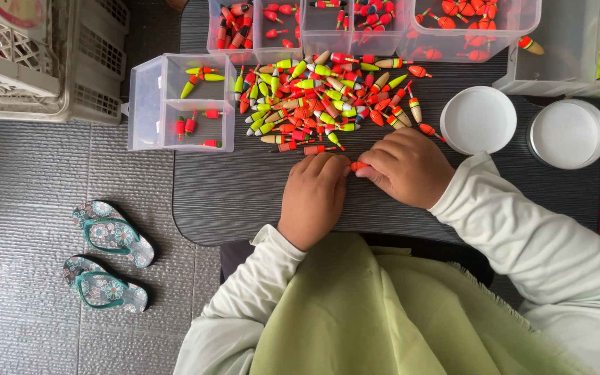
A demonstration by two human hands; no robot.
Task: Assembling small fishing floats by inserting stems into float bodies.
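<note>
Right hand (405, 169) and left hand (314, 194) pinching one orange float (358, 166) — float pile (321, 97) just beyond; table edge (203, 232) near

A small orange-red plastic fishing float (359, 166) lies level just above the dark ribbed tabletop (230, 201), pinched between the fingertips of the left hand (314, 198) and the right hand (407, 169). Only its rounded, glossy middle shows; both ends are hidden under the fingers. It sits at the near edge of a loose heap of similar slim floats (321, 97), orange-red, neon yellow-green and tan, which lie scattered on the tabletop pointing every way, just beyond the knuckles.
</note>
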